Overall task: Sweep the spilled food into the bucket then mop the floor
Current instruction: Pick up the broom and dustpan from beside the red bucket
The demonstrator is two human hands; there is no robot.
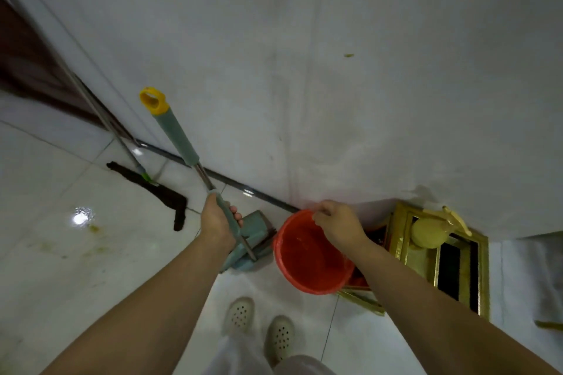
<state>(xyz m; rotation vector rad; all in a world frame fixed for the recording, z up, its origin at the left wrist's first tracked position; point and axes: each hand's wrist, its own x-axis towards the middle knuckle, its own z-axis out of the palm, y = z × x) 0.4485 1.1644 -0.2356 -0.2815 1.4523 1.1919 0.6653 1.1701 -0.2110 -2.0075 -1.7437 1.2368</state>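
My left hand (217, 222) grips the lower shaft of a long handle (176, 134) with a grey-green sleeve and a yellow loop on top. At its foot a grey-green dustpan-like head (254, 240) rests on the white tiled floor. Right of it stands a red bucket (307, 259). My right hand (336, 224) pinches the bucket's far rim. A mop with a flat dark cloth head (158, 190) and a thin metal pole leans against the wall at the left. Greenish smears (91, 248) stain the wet floor at the left.
A white wall fills the upper view, with a small green speck (348, 55) on it. A gold-framed object (441, 259) lies on the floor right of the bucket. A dark door (27, 70) is at far left. My two pale perforated shoes (259, 329) stand below the bucket.
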